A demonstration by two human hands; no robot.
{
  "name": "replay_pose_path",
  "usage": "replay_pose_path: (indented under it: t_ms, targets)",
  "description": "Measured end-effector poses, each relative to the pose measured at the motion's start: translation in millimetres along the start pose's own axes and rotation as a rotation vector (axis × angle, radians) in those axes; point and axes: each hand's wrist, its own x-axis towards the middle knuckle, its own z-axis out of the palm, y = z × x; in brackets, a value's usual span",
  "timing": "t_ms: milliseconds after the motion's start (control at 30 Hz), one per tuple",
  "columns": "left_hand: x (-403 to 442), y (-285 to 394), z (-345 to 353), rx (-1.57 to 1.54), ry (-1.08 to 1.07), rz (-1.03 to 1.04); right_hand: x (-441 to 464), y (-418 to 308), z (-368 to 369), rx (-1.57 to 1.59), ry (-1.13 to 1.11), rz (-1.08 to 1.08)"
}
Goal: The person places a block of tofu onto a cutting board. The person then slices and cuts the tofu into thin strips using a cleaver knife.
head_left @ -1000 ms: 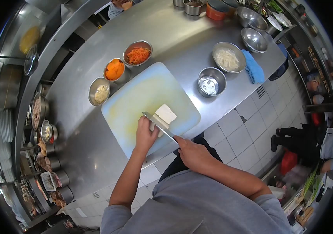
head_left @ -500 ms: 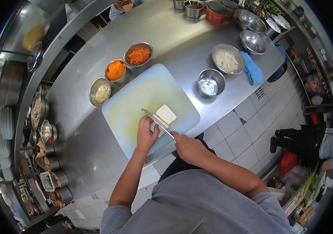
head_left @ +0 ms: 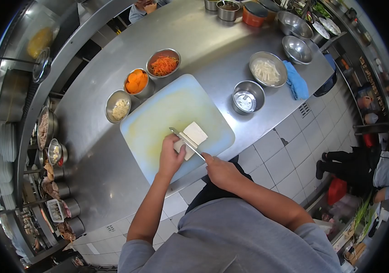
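Observation:
On a pale cutting board (head_left: 162, 104), my right hand (head_left: 224, 173) grips the handle of a kitchen knife (head_left: 193, 149). Its blade lies slantwise between two white portions of food. My left hand (head_left: 170, 154) is curled with fingers and thumb against the near white piece (head_left: 179, 145), left of the blade. A larger white block (head_left: 195, 133), smooth and flat-topped, lies just beyond the blade. Whether it is tofu or a vegetable I cannot tell. My fingertips and part of the near piece are hidden.
Beyond the board stand metal bowls of chopped pale bits (head_left: 120, 109), carrot slices (head_left: 136, 81) and shredded carrot (head_left: 165, 66). To the right are a metal pot (head_left: 248, 97), a bowl of white strips (head_left: 266, 72) and a blue cloth (head_left: 296, 82). Another person (head_left: 383, 173) stands far right.
The knife has shifted slightly right, along with my right hand. My left hand stays against the near white piece. The whole view has drifted a little.

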Motion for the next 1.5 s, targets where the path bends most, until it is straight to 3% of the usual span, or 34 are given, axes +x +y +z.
replay_pose_path:
  t_ms: [100,167,233,300,333,400,600,1033,1100,1133,1200,1300,1500]
  targets:
    - [12.3,10.6,-13.2,-0.136,0.103,-0.036,-4.0,-3.0,2.2,-0.014,0.042,-0.021]
    - [29.6,25.5,-31.6,-0.05,0.255,0.1,-5.4,-4.2,5.3,-0.031,0.053,-0.019]
    - [53.7,41.2,-50.7,0.028,0.157,0.204,-3.5,-3.3,6.5,-0.047,0.05,-0.023]
    - [75.1,52.3,-60.5,0.304,-0.384,0.3,-3.2,-5.2,4.0,-0.043,0.04,-0.016]
    - [80.7,52.3,-59.1,0.304,-0.384,0.301,-3.1,-5.9,2.4,-0.038,0.034,-0.007]
    - [90.0,55.1,-54.9,0.356,-0.659,0.16,-2.8,-6.4,0.0,-0.043,0.023,-0.003]
    - [100.8,57.8,-56.0,0.518,-0.784,0.213,-3.1,-6.1,-4.7,-0.015,0.026,-0.014]
    - [92.4,53.4,-55.5,0.48,-0.716,0.226,-2.5,-1.2,-3.0,-0.005,0.044,-0.025]
    - [87.3,47.5,-58.2,0.272,-0.37,0.214,-4.0,2.0,-2.9,0.005,0.049,-0.042]
    - [79.6,40.9,-59.0,0.276,-0.372,0.216,-4.0,2.9,-2.6,0.016,0.056,-0.056]
    - [51.2,17.9,-53.3,-0.122,-0.129,-0.298,-2.5,4.4,-1.8,0.01,0.051,-0.059]
    - [5.9,-21.6,-29.0,-0.359,-0.151,-0.383,-3.4,3.4,-3.2,-0.007,0.034,-0.058]
    - [-18.7,-8.3,-18.3,-0.381,-0.097,-0.391,-4.2,-4.6,-2.3,-0.012,-0.027,-0.035]
